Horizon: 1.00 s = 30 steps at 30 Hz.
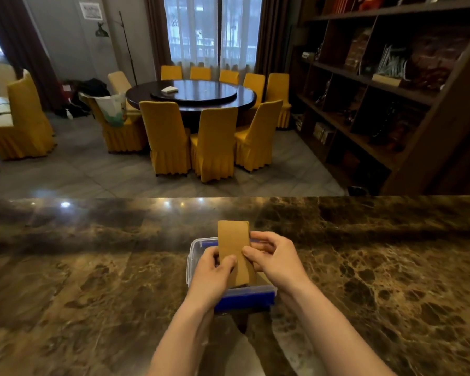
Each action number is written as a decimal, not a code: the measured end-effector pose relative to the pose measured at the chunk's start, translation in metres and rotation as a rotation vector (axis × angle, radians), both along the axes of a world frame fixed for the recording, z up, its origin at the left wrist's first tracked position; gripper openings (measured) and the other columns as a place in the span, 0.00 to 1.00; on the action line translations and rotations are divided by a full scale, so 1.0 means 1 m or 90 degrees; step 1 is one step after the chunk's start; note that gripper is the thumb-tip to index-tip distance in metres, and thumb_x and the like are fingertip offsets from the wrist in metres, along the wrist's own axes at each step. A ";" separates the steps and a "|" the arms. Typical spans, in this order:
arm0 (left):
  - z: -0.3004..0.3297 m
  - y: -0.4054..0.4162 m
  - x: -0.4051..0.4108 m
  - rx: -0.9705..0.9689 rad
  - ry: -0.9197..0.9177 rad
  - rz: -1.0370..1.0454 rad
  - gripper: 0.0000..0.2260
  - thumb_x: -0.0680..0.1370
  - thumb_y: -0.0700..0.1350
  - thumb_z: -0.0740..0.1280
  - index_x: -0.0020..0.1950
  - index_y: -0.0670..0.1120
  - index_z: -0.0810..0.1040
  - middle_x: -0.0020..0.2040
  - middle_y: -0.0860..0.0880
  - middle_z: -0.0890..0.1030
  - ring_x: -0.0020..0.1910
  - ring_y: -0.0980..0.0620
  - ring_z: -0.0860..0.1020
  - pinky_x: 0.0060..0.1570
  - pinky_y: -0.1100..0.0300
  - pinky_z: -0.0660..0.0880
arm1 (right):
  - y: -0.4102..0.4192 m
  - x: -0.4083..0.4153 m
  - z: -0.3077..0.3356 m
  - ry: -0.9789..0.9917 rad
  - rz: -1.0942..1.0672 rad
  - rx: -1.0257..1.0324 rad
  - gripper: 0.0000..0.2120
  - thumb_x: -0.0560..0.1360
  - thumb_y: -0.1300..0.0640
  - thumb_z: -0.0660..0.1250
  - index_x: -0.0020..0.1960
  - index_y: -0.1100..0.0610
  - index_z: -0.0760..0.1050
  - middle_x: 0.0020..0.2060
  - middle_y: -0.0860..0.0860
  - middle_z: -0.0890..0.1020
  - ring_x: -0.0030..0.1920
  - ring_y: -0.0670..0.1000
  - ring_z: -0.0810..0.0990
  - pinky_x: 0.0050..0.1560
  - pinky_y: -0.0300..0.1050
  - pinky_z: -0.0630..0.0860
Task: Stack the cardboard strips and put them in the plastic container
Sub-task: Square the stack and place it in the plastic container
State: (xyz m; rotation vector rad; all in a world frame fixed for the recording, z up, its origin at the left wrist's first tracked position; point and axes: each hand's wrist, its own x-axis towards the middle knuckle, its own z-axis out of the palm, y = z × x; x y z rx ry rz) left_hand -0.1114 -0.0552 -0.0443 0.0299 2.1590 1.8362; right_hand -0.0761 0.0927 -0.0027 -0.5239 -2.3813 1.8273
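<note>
On the marble counter [92,280], plastic container [192,256], both hands' grip holding cardboard strips [234,240] over it

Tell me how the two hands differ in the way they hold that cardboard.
The left hand grips the cardboard strips low on their left edge, thumb pressed on the front face; the right hand grips higher, on the right edge. The left hand sits in front of the plastic container, hiding much of it; the right hand covers its right side. Both hold the same strips, tilted on end above the container on the marble counter.
</note>
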 end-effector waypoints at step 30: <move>-0.016 0.019 -0.041 -0.414 -0.113 -0.088 0.34 0.83 0.51 0.57 0.81 0.46 0.40 0.55 0.46 0.82 0.46 0.49 0.84 0.55 0.48 0.83 | -0.012 -0.050 -0.059 -0.222 0.034 0.188 0.14 0.73 0.56 0.72 0.55 0.48 0.72 0.51 0.50 0.83 0.53 0.51 0.82 0.48 0.44 0.78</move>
